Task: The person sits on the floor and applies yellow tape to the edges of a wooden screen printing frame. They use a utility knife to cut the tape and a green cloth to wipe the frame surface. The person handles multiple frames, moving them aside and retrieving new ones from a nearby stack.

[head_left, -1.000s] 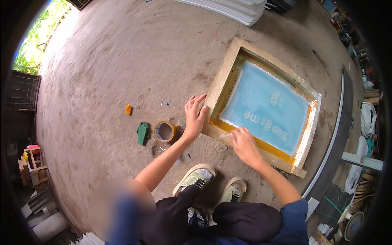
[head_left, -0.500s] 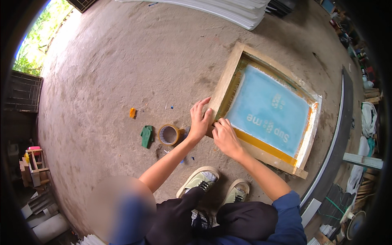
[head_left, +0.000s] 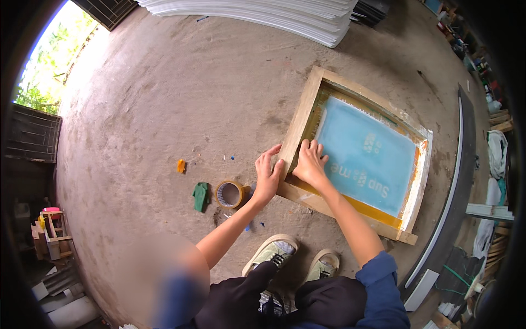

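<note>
A wooden screen-printing frame (head_left: 304,116) lies tilted on the floor to the right, its blue mesh (head_left: 350,142) bearing pale lettering and patterns. Brown tape (head_left: 359,204) lines the inner edges. My left hand (head_left: 267,178) rests against the outside of the frame's left rail, fingers stretched out and apart. Inside the near left corner, my right hand (head_left: 311,165) presses down at the inner edge with its fingers curled; what lies under them is hidden. Left of my hands are a roll of brown tape (head_left: 218,193) and a folded green cloth (head_left: 200,196).
A small orange scrap (head_left: 181,165) and blue bits lie on the concrete floor. White sheets are stacked (head_left: 263,15) at the far side. A long dark board (head_left: 459,164) runs along the right, beside clutter. My shoes (head_left: 272,253) stand close to the frame's near side.
My right hand has moved from the frame's near left corner to inside it, further along the left edge, and has turned. My left hand stays at the left rail. The view has shifted slightly.
</note>
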Demonstrator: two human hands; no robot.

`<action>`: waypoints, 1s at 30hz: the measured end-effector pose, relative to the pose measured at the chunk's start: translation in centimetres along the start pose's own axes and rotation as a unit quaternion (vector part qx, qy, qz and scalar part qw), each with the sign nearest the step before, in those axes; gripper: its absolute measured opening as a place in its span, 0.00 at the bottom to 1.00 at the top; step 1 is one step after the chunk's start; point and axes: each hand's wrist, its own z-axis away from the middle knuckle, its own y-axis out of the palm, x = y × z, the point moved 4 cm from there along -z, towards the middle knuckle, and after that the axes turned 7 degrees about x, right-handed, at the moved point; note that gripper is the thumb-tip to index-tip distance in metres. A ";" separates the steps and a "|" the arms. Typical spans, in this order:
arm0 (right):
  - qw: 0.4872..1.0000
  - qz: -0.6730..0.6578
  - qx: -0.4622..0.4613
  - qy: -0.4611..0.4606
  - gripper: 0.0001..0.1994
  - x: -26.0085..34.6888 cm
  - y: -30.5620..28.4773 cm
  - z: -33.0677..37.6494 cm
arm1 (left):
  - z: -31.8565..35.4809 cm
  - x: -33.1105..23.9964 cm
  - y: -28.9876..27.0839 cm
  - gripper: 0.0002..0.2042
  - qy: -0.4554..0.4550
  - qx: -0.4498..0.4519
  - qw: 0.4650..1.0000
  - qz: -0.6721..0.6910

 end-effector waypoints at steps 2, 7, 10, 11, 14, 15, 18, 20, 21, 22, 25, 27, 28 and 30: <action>1.000 -0.004 0.002 0.019 0.24 0.4 -0.4 -0.4 | 0.1 0.1 -0.2 0.19 -0.002 -0.002 1.000 -0.008; 0.996 -0.068 -0.049 0.008 0.22 -1.4 -0.5 -0.7 | -0.2 0.1 0.3 0.19 0.003 -0.020 1.000 0.002; 0.988 -0.141 -0.035 -0.044 0.10 -3.6 -0.7 1.5 | -0.4 0.4 0.3 0.18 0.004 -0.037 0.999 -0.002; 0.990 -0.134 0.022 -0.030 0.10 -3.4 -0.8 3.3 | -0.3 0.7 -0.3 0.18 0.003 -0.049 0.999 -0.006; 0.992 -0.048 0.112 -0.027 0.15 -2.7 -0.3 7.5 | 0.1 0.4 -0.1 0.17 0.025 -0.057 0.998 -0.005; 0.996 -0.045 0.058 -0.056 0.16 -2.1 -0.3 8.2 | -0.1 -0.1 0.0 0.17 0.041 -0.057 0.997 -0.005; 0.989 -0.051 -0.051 -0.131 0.15 0.9 1.1 8.1 | 0.0 -0.4 0.2 0.16 0.037 -0.064 0.997 0.001; 0.985 -0.064 -0.059 -0.150 0.13 2.6 1.5 7.3 | 0.0 -0.5 0.2 0.16 0.026 -0.062 0.998 0.002; 0.988 -0.069 -0.042 -0.131 0.12 2.9 1.5 7.2 | 0.1 -0.4 0.0 0.16 0.020 -0.063 0.998 0.002; 0.986 -0.065 -0.061 -0.143 0.11 2.9 1.6 7.3 | 0.1 -0.6 -0.2 0.16 0.033 -0.071 0.997 0.001; 0.980 -0.062 -0.100 -0.159 0.09 2.4 1.5 8.3 | 0.2 -1.5 0.0 0.15 0.078 -0.102 0.992 -0.019; 0.980 -0.075 -0.101 -0.157 0.08 2.0 1.3 8.7 | 0.6 -2.1 -0.5 0.15 0.146 -0.135 0.972 -0.125; 0.977 -0.075 -0.126 -0.157 0.08 1.2 1.2 9.2 | 0.7 -2.9 -0.3 0.15 0.184 -0.148 0.957 -0.170; 0.969 -0.077 -0.174 -0.157 0.09 -0.5 0.9 10.6 | 1.0 -3.8 0.0 0.13 0.203 -0.142 0.947 -0.204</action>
